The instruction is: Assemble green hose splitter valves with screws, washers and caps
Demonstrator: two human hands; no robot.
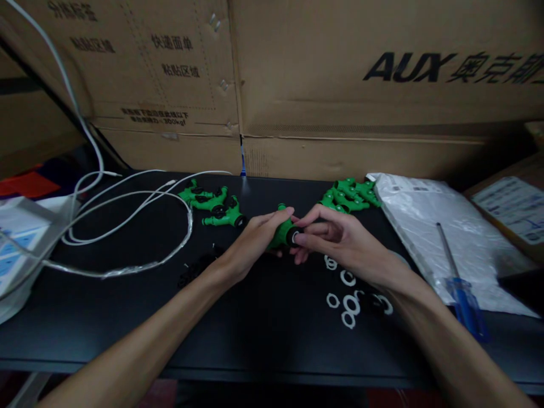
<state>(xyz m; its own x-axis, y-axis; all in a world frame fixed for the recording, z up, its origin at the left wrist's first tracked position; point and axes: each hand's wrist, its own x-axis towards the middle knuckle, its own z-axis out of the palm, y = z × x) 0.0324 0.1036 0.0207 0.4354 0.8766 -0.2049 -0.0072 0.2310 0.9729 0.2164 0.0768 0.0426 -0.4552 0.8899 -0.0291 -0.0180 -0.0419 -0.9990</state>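
Observation:
My left hand [259, 238] is closed around a green Y-shaped hose splitter [281, 233], held above the middle of the table. One end of the splitter carries a black collar [291, 236] facing right. My right hand [325, 232] pinches at this collar, its thumb at the opening, where something whitish shows; I cannot make out whether it is a washer. Under my right hand and wrist lie several loose white rings [351, 305]. Small black parts [198, 270] rest on the table by my left forearm, partly hidden by it.
Several green splitters with black parts [229, 214] lie back left, and more green ones [349, 194] back right. A white plastic parcel [446, 243] bears a blue screwdriver [466, 306]. White cables [127, 272] loop at left. Cardboard boxes [340, 113] stand behind the table.

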